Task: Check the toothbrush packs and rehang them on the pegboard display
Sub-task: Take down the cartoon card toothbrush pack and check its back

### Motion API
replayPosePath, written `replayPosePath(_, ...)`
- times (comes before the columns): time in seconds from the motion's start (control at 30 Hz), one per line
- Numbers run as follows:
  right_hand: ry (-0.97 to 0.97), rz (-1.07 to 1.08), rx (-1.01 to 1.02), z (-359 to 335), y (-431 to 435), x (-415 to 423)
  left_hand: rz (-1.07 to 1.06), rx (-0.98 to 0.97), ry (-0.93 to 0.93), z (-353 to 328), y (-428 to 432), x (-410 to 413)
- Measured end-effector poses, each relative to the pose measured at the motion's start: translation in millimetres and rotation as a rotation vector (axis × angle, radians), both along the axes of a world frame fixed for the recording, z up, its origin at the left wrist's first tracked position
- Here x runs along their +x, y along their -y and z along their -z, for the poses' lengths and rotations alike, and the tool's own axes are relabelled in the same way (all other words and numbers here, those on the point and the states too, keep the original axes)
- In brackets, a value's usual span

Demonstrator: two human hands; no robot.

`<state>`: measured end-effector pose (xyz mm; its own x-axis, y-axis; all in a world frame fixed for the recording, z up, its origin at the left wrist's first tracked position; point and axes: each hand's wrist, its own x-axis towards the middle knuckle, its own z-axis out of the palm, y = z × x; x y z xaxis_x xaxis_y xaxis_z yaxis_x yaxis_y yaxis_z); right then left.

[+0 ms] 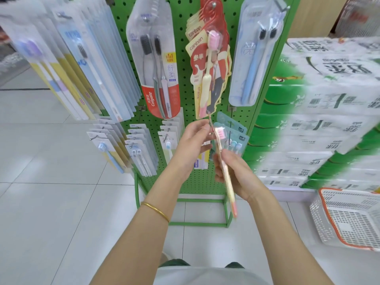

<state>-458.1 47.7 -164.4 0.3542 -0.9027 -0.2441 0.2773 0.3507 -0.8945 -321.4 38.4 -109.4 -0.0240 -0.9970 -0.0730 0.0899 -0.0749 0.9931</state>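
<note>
1. Pink-bristled toothbrush pack (221,139) is held edge-on, low in front of the green pegboard (183,79). Your left hand (193,145) pinches its top; your right hand (232,173) curls round mid-handle.
2. Risk: thin card plus a light pinch, so the pack could twist or slip.
3. Risk: the hang-hole may miss the peg (214,4) w/ the canban packs (207,64) crowding it.
4. Count: 1 pack held, 2 hands, 1 basket (349,219). Several packs in the hung stack; exact no. unclear.
</note>
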Motion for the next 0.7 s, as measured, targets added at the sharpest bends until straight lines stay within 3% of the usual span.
replayPosePath(0.3,-0.278,0.459,-0.562,-81,14,6,-0.129,-0.39,0.023,-60,-12,-5)
replayPosePath(0.47,-0.345,0.581,-0.666,-121,28,13,-0.219,-0.554,0.042,-93,-1,-1)
replayPosePath(0.7,-0.453,0.628,-0.667,-142,49,26,-0.317,-0.605,0.164,-106,21,1)
